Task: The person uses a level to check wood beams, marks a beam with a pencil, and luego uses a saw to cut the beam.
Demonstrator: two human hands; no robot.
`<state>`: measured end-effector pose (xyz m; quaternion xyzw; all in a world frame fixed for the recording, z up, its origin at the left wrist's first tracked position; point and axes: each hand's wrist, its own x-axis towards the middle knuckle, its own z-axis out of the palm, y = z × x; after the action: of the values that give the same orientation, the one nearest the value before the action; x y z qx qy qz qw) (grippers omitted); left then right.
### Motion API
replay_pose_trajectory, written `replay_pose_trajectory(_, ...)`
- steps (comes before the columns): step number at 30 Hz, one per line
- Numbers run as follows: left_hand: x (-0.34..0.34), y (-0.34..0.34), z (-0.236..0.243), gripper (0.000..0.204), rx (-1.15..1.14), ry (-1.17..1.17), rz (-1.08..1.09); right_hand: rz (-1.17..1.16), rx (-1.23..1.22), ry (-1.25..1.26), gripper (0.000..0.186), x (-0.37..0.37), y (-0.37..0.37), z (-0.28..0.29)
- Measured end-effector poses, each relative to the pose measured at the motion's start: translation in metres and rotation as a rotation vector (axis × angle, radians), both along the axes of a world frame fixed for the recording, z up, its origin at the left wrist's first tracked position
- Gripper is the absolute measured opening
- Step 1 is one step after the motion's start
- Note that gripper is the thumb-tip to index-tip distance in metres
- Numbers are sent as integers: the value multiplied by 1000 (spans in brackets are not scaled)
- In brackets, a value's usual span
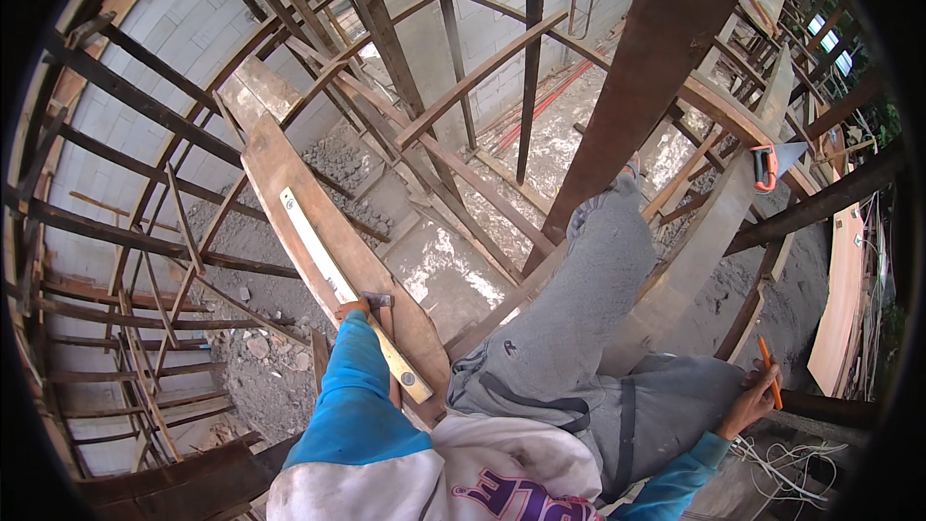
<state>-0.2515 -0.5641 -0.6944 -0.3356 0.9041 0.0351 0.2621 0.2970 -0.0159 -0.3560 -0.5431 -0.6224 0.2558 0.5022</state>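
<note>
Spirit level (pixel 313 243) laid lengthwise along plank (pixel 280 159), apparently for full support; middle gripped by fingers of left hand (pixel 353 310), presumably for steadiness. Hammer (pixel 380 300) placed just beside. Orange pencil (pixel 768 365) pinched between fingers of right hand (pixel 750 397), seemingly for easy control.

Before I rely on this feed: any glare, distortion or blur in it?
Head view: left beams bow near the black rim; the floor has bright white patches, perhaps glare, but I can't be sure; level and pencil outlines stay readable.
</note>
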Motion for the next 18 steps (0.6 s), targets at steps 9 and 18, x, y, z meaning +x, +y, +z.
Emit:
replay_pose_trajectory(9,-33,174,79,53,1252,777,-40,137,-227,179,40,-33,29,19)
replay_pose_trajectory(18,166,376,393,35,2658,-38,-1171,180,-605,-85,51,-1,106,-14)
